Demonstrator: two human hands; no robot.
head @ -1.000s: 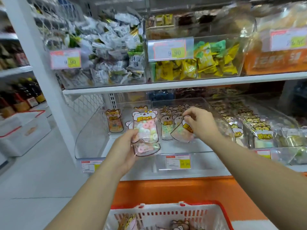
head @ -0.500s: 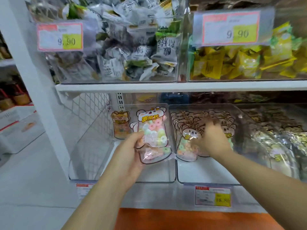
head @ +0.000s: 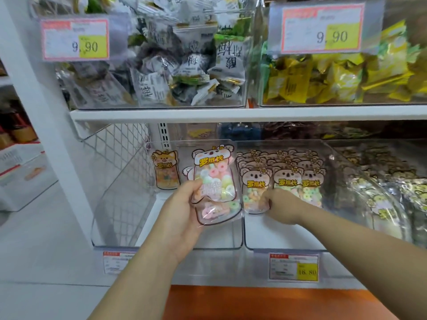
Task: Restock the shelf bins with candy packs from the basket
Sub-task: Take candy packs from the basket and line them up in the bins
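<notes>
Orange panel: a bright band (head: 254, 303) under the shelf front, below both forearms.
Price label: a yellow 16.80 tag (head: 294, 269) clipped to the shelf edge, just under the right hand's wrist.
Left hand: the left hand (head: 182, 218) pinches a ring-candy pack (head: 216, 181), thumb on the front, fingers behind. It holds the pack upright and face out, probably so it can be stood in a bin.
Right hand: the right hand (head: 280, 206) has its fingers curled on the lower corner of the front koala pack (head: 255, 192), seemingly to tidy the row or make room.
Left bin: a clear bin (head: 120, 227) around and behind the left hand, nearly bare. One shiba pack (head: 165, 169) leans at the back, beyond that hand's thumb.
Right bin: a clear bin (head: 288, 241) around the right hand. Koala packs stand in rows from that hand to the back wall.
Basket: not in view.
Further right: more clear bins of bagged sweets (head: 381, 192), blurred.
Wire mesh: a white grid (head: 120, 158) closes the shelf end, left of the left hand.
Upper shelf: a white board (head: 231, 114) above both hands carries a bin of grey-white wrapped sweets (head: 173, 65) and one of yellow packets (head: 335, 82), each tagged 9.90.
Room: pale floor (head: 34, 250) and white crates (head: 20, 172) far left, past the white upright.
</notes>
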